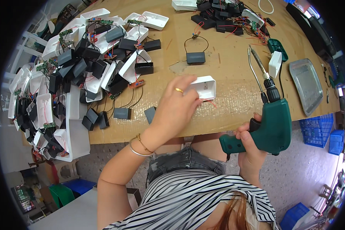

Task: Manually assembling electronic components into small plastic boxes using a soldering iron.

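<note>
My left hand grips a small white plastic housing over the cardboard-covered table, its open side facing up. Thin red wires stick out by my fingertips. My right hand is wrapped round the handle of a green soldering gun with a black collar. Its metal tip and a thin curved feed tube point away from me, apart from the housing. Past the housing lies a black box wired to a small circuit board.
A heap of black boxes, white housings and circuit boards covers the left side. Another pile of black parts sits at the far edge. On the right are a metal tray and a green holder. Blue crates stand below the table.
</note>
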{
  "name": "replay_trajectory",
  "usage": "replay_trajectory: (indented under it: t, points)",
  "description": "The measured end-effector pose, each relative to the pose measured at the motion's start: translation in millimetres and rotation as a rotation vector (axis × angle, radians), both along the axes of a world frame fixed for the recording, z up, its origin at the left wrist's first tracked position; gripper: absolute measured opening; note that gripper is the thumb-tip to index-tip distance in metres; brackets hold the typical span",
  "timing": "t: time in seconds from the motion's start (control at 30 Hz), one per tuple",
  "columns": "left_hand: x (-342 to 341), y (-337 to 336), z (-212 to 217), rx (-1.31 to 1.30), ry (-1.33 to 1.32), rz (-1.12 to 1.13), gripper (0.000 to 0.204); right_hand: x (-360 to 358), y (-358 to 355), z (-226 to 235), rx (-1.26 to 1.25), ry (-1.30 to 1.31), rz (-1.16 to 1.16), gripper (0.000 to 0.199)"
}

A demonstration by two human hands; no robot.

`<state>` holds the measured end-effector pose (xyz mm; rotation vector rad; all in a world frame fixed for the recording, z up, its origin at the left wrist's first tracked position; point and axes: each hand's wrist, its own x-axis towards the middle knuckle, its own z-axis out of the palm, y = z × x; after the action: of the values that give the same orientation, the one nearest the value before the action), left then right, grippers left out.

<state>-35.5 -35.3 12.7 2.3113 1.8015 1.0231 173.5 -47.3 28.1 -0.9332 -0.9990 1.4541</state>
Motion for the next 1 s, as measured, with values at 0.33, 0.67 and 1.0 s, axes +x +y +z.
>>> replay_trajectory:
  t: [0.33,0.67,1.0]
  points:
    - [18.9,18.5,-20.4,0.149,0.051,0.208,0.017,20.2,-9.2,-32.3,0.023,-0.039,0.041,0.048]
    - [21.6,14.0,-30.8,0.141,0.155,0.233,0.015,30.1,-18.0,-37.6,-0.018,-0.375,0.061,0.049]
    - [23.2,16.1,-27.1,0.14,0.159,0.253,0.01,34.1,-2.4,-32.6,0.023,-0.451,0.107,0.044]
